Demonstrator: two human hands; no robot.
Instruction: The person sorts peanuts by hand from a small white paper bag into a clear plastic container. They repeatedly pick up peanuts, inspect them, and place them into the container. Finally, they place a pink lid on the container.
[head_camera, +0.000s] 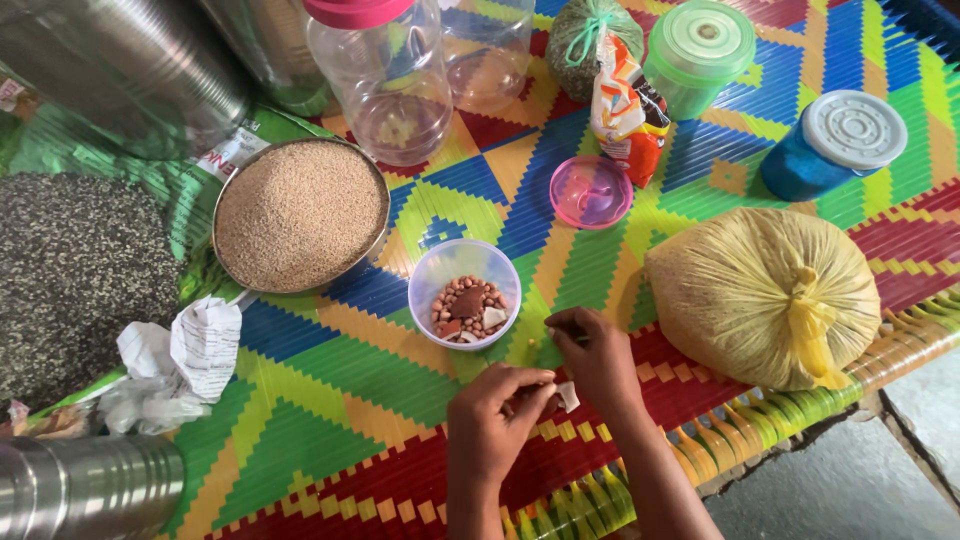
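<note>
Pinching a small white piece (568, 396) between them, left hand (495, 420) and right hand (597, 362) meet over a striped mat (330, 400), just below a bowl (464, 292) of nuts. Fingers hide most of the piece; steel pots are cut off at the frame's edge

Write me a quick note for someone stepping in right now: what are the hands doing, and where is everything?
Left hand: closed on a small brown piece with a white bit.
Right hand: fingers pinched, beside the left, what it grips is too small to tell.
Small bowl just above the hands: holds peanuts and a few white and brown pieces.
Around it: plate of grain, tied yellow bag, pink lid.
Bowl only partly filled.
</note>
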